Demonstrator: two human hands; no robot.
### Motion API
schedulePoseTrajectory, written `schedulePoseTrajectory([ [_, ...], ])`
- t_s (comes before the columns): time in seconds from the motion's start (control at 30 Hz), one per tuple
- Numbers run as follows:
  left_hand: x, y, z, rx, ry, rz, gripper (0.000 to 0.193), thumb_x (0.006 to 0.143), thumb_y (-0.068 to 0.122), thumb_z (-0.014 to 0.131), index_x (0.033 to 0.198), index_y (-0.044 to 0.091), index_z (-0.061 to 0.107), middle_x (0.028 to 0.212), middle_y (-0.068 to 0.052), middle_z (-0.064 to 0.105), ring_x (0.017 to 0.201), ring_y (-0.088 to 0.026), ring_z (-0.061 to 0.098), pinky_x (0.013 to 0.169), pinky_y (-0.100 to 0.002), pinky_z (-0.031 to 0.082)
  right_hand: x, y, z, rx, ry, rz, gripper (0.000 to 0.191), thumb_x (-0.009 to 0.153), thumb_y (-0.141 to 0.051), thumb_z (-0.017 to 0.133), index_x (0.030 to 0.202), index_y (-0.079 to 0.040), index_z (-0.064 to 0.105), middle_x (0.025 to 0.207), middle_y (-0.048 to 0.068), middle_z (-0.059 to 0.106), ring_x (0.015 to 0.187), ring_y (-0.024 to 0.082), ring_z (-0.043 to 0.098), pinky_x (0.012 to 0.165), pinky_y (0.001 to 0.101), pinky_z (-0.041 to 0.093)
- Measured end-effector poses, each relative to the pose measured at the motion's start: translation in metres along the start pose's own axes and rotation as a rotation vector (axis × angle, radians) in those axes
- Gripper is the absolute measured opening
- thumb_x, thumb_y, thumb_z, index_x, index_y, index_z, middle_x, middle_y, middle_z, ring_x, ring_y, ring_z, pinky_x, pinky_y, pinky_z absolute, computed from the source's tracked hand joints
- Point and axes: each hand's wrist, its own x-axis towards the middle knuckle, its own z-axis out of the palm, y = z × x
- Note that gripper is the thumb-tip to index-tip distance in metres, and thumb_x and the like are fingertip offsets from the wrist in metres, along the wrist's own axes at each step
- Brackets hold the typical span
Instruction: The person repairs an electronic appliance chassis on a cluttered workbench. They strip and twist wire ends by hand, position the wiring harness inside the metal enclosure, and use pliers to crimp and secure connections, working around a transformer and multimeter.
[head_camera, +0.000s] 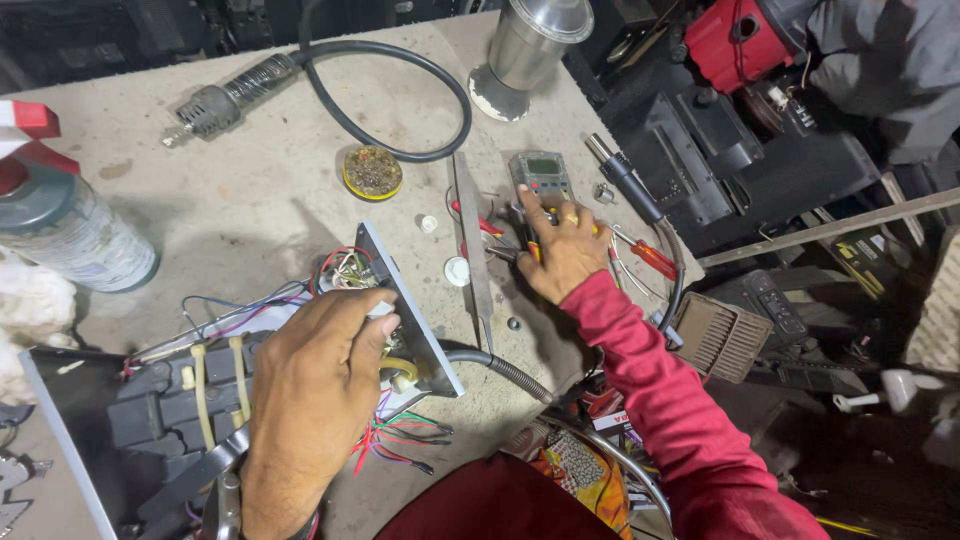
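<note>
The grey metal panel with coloured wires stands tilted near the surface's front edge, left hand fingers clamped on it; right hand fingers close on red-handled pliers mid-surface; loose wires might snag

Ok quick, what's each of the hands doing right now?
Left hand: closed on the grey panel.
Right hand: resting on tools beside the multimeter; grip unclear.
</note>
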Motion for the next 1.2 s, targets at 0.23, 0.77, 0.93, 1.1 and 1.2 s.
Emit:
schedulePoseTrajectory([
  [0.23,-0.011,0.003,-0.006,-0.119,0.085,-0.282,0.019,0.095,0.011,0.07,0.113,0.004,0.073,0.094,-0.012,0.078,0.077,-0.02,0.077,0.068,-0.031,0.056,-0.01,0.006,0.012,0.006,0.336,-0.235,0.078,0.087,-0.06,0.068,0.14,-0.005,0.057,0.139,0.019,0.055,0.136,0.041,0.043,0.108,0.0673,0.026],
  [0.77,-0.009,-0.023,-0.003,-0.457,0.132,-0.28,0.02,0.098,0.009,0.066,0.114,-0.003,0.068,0.105,-0.01,0.081,0.097,-0.012,0.076,0.085,-0.026,0.059,-0.07,0.001,0.034,1.408,-0.126,0.173,0.014,0.092,0.0,0.072,0.106,0.001,0.071,0.093,0.014,0.075,0.077,0.02,0.07,0.071,0.0331,0.059],
  [0.93,-0.009,-0.023,0.0,-0.522,0.16,-0.259,0.021,0.097,0.009,0.067,0.115,-0.002,0.068,0.106,-0.009,0.08,0.096,-0.01,0.075,0.085,-0.025,0.06,-0.069,-0.021,-0.006,1.796,-0.079,0.07,0.017,0.09,0.004,0.069,0.107,0.002,0.07,0.103,0.014,0.074,0.081,0.021,0.074,0.074,0.0341,0.061],
  [1.1,-0.008,-0.024,-0.002,-0.498,0.135,-0.255,0.019,0.097,0.008,0.068,0.113,-0.001,0.069,0.102,-0.009,0.081,0.092,-0.011,0.075,0.081,-0.026,0.059,-0.063,-0.053,-0.028,1.814,-0.148,-0.169,0.019,0.09,0.01,0.073,0.108,0.005,0.069,0.108,0.015,0.07,0.089,0.021,0.073,0.079,0.0342,0.061],
  [1.2,-0.007,-0.025,-0.002,-0.52,0.125,-0.263,0.022,0.095,0.008,0.067,0.115,-0.001,0.068,0.103,-0.009,0.081,0.093,-0.011,0.076,0.081,-0.026,0.061,-0.057,-0.074,-0.027,1.867,-0.149,-0.19,0.022,0.087,0.011,0.075,0.107,0.004,0.068,0.108,0.015,0.07,0.089,0.022,0.074,0.079,0.0355,0.062],
])
